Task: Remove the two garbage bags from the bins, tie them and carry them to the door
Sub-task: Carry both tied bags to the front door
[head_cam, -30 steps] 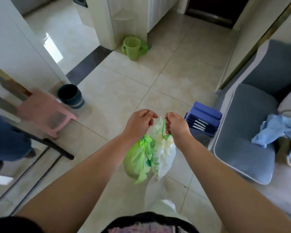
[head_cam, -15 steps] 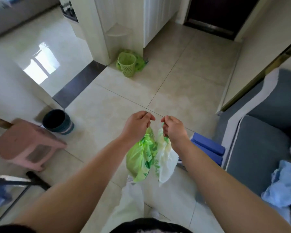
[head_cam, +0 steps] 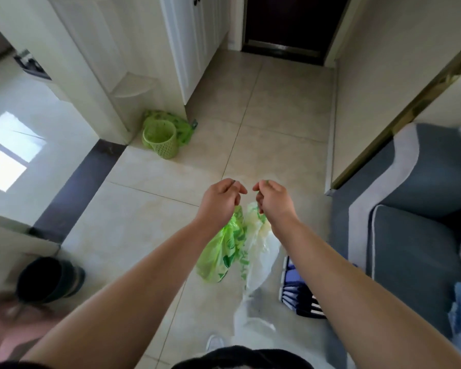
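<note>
Green garbage bag hangs clear of the floor just below the frame centre, suspended from the left hand. The fingers of that hand are curled round the gathered neck of the bag, which emerges beneath the palm. White garbage bag hangs at 3 o'clock of the green one, touching it along one side. It is suspended from the right hand, whose fingers are likewise curled round the neck. The two hands are level, near each other but apart, with a narrow gap between the thumb tips. Whether the necks are knotted cannot be told, because the hands cover them.

Surroundings, by position in the frame:
- Door: dark, at 12 o'clock, at the far end of the tiled floor.
- Green bin: at 10 o'clock of the hands, upright at the foot of the white cabinet. A loose green plastic sheet lies just behind it.
- Dark bin: at 8 o'clock, on the floor beside a wall corner.
- Pink object: at the lower left edge, too blurred to identify.
- Grey sofa: at 3 o'clock, along the right wall.
- Blue striped item: at 5 o'clock, on the floor against the sofa base, partly hidden by the right forearm.
- White shoe: at 6 o'clock, below the bags.
</note>
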